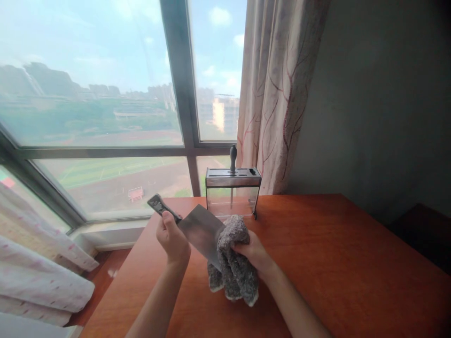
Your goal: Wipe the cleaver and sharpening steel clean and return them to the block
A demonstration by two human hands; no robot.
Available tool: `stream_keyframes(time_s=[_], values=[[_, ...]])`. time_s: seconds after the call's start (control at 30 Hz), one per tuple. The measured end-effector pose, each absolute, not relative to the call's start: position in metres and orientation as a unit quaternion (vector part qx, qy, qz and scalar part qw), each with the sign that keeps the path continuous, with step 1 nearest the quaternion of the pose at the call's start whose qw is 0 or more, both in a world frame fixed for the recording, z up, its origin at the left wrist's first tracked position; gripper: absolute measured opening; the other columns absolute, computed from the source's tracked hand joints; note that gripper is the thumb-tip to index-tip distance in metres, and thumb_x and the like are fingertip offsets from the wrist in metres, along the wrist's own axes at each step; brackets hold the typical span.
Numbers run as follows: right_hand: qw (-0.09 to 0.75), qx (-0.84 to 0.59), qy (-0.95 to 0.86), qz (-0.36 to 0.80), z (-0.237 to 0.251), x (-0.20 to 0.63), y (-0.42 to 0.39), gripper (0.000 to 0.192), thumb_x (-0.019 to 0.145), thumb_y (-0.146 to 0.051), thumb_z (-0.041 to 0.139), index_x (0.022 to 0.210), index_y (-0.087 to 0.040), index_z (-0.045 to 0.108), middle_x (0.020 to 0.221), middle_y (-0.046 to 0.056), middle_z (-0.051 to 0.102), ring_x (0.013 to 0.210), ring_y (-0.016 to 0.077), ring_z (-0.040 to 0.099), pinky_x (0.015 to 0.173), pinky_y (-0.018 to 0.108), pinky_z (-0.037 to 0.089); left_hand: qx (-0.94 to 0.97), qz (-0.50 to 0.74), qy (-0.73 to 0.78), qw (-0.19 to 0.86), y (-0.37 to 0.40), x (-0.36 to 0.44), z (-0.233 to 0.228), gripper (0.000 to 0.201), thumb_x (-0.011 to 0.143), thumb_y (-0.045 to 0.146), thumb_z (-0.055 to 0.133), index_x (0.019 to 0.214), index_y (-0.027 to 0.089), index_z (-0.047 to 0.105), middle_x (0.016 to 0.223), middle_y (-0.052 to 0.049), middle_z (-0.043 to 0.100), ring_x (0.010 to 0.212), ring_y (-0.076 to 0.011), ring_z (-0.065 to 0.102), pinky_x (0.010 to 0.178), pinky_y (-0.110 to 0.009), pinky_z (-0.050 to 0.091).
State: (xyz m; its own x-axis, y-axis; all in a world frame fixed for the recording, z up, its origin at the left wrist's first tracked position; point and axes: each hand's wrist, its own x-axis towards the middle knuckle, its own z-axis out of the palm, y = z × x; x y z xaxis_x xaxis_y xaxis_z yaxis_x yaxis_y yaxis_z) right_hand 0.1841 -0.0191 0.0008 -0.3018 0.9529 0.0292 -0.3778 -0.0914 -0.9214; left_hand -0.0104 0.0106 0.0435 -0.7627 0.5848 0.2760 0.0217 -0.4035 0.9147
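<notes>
A cleaver [200, 230] with a broad grey blade and a dark handle is held up over the table, its blade slanting down to the right. My left hand [172, 238] is closed around the handle where it meets the blade. In my right hand [252, 251] is a grey fluffy cloth [237, 267], bunched and folded over the far end of the blade. That end of the blade is hidden by the cloth. Some of the cloth hangs down below the blade.
A clear-sided knife block [230, 199] with a dark top stands at the table's back edge, one dark-handled tool [233, 158] upright in it. The reddish-brown wooden table [310, 263] meets a large window [105, 94]. A patterned curtain [278, 94] hangs behind the block.
</notes>
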Motion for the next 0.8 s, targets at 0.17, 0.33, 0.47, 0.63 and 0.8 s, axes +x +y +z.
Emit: stream_keyframes(time_s=[0.17,0.33,0.47,0.63,0.8], values=[[0.632,-0.381,-0.309,0.6,-0.002,0.191,-0.01,0.037,0.061,-0.035,0.081,0.09,-0.016,0.067,0.083,0.002,0.072,0.074,0.0189,0.065,0.069,0.029,0.051,0.312,0.778,0.479,0.26,0.008,-0.005,0.039,0.032,0.081,0.044,0.053,0.067,0.016,0.052,0.058,0.004,0.045,0.05,-0.0093,0.04,0.046,-0.021,0.033],[0.7,-0.387,-0.212,0.561,0.002,0.211,-0.001,0.034,0.064,-0.04,0.078,0.086,-0.018,0.067,0.079,0.001,0.073,0.071,0.0187,0.066,0.064,0.027,0.052,0.405,0.652,0.431,0.475,0.002,-0.005,0.036,0.033,0.074,0.047,0.064,0.068,0.016,0.053,0.051,0.006,0.041,0.042,-0.0053,0.035,0.039,-0.016,0.024],[0.71,-0.359,-0.199,0.572,0.005,0.22,0.0,0.028,0.068,-0.039,0.075,0.086,-0.019,0.066,0.081,0.001,0.074,0.072,0.0191,0.067,0.064,0.027,0.052,0.444,0.573,0.417,0.548,0.001,-0.006,0.037,0.038,0.08,0.052,0.056,0.067,0.016,0.055,0.039,0.005,0.043,0.035,-0.0058,0.033,0.034,-0.016,0.02],[0.658,-0.3,-0.201,0.66,0.012,0.219,-0.006,0.036,0.07,-0.044,0.072,0.094,-0.017,0.067,0.09,0.007,0.074,0.087,0.0254,0.068,0.073,0.035,0.054,0.403,0.599,0.402,0.563,0.001,-0.003,0.039,0.04,0.081,0.054,0.054,0.067,0.016,0.055,0.038,0.002,0.05,0.033,-0.0078,0.039,0.033,-0.017,0.025],[0.599,-0.269,-0.184,0.731,0.005,0.216,-0.011,0.036,0.066,-0.045,0.074,0.09,-0.019,0.07,0.087,0.006,0.075,0.092,0.0261,0.067,0.078,0.036,0.052,0.345,0.669,0.375,0.542,0.002,-0.001,0.04,0.039,0.08,0.055,0.055,0.07,0.017,0.054,0.039,0.004,0.048,0.036,-0.0083,0.041,0.033,-0.016,0.025]])
